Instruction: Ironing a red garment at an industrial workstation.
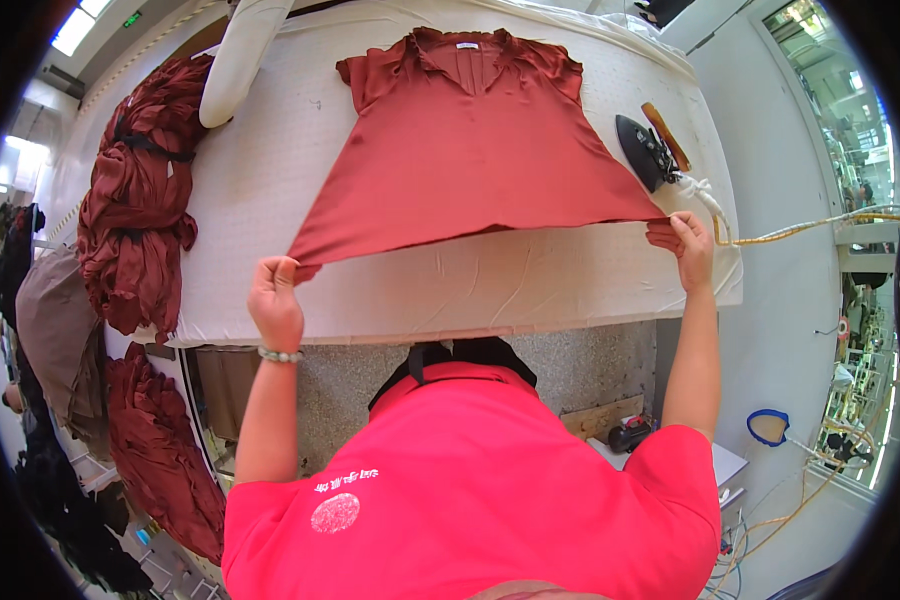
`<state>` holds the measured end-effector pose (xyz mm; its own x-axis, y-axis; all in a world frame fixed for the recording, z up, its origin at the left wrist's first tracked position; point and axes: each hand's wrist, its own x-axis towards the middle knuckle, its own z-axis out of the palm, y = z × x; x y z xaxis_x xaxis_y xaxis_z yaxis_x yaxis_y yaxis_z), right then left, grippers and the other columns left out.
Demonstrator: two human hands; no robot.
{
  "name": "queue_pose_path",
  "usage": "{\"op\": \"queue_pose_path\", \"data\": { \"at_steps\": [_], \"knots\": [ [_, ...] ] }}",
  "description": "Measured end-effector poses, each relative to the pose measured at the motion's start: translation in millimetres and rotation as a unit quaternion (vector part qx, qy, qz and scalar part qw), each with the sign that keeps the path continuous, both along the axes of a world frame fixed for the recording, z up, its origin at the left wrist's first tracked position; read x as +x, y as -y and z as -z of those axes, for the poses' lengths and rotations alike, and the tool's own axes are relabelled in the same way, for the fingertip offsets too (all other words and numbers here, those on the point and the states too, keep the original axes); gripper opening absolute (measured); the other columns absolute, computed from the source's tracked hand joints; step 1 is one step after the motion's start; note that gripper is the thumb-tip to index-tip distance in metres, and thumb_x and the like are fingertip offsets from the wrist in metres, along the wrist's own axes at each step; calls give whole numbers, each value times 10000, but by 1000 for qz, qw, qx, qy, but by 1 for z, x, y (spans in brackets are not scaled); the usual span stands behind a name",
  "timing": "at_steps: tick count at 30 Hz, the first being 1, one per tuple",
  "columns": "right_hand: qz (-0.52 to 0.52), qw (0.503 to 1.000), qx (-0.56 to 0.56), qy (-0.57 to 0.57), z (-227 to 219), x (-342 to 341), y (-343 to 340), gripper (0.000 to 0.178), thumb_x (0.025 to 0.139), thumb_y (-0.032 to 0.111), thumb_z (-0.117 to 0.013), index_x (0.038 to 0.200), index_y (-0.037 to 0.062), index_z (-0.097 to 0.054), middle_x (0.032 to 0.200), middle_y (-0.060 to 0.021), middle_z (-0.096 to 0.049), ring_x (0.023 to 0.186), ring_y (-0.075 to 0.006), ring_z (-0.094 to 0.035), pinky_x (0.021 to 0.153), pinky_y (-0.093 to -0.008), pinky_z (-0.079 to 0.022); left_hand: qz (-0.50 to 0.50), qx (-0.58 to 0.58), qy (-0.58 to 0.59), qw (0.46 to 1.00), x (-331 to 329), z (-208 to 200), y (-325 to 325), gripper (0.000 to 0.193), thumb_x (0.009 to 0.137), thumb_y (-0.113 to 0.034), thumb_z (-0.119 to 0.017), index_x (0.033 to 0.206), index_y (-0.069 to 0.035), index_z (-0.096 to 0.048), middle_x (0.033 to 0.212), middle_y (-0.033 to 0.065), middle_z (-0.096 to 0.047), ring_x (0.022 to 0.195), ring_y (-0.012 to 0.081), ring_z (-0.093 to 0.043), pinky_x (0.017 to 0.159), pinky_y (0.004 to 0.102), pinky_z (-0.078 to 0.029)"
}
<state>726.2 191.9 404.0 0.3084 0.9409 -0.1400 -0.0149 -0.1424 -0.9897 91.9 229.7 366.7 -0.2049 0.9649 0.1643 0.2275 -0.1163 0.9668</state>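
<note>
A rust-red short-sleeved blouse [470, 150] with a V-shaped neckline lies spread on the white padded ironing table [410, 295], its collar at the far side. My left hand [275, 300] pinches the left corner of its hem. At the opposite corner, my right hand [687, 243] grips the hem between thumb and fingers. Between the two hands the hem is stretched out, with a slight curve at its middle. Beyond my right hand, a black iron [646, 153] with a brown handle [666, 137] rests on the table, beside the blouse's right side.
A tied bundle of dark red garments [140, 200] covers the table's left end. A white sleeve board [245, 60] juts in at the far left. From the iron, a yellowish hose [770, 236] runs off rightward. More red cloth [160, 450] hangs below the table on the left.
</note>
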Motion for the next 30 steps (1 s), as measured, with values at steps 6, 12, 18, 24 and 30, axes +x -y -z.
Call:
{"op": "queue_pose_path", "data": {
  "at_steps": [6,12,18,24,30],
  "knots": [
    [9,990,-90,108,101,1,30,177,1012,163,-590,1037,-6,-635,896,-146,-735,809,-237,-749,750,-353,-626,25,-95,-128,987,6,74,37,219,1038,-255,-633,978,-47,-664,840,43,-680,737,119,-639,682,286,-516],
    [-63,949,-172,259,129,-12,32,206,977,185,-655,1066,-1,-661,792,-99,-717,683,-205,-697,671,-334,-584,169,-41,-383,907,-1,83,30,202,1019,-253,-649,1086,-71,-706,849,68,-677,724,151,-628,659,317,-509],
    [8,789,-24,614,55,39,-73,417,945,287,-683,1261,16,-645,1165,-180,-681,1067,-338,-647,938,-441,-512,44,-203,-154,966,-28,89,-89,455,1032,-235,-617,1455,-87,-537,963,40,-655,772,135,-596,681,297,-509],
    [134,672,-28,728,64,78,-212,464,986,312,-646,1357,39,-583,1250,-174,-660,1160,-368,-622,972,-444,-497,-82,-285,125,947,-19,102,-294,464,1063,-173,-534,1459,52,-446,1263,196,-647,1017,249,-691,903,339,-583],
    [-8,699,25,715,60,58,-316,474,1011,344,-614,1363,27,-587,1289,-193,-659,1196,-363,-623,974,-426,-503,-80,-307,250,915,62,119,-426,440,1047,-196,-571,1386,77,-508,1232,206,-662,1055,279,-688,911,371,-583]
  ]
}}
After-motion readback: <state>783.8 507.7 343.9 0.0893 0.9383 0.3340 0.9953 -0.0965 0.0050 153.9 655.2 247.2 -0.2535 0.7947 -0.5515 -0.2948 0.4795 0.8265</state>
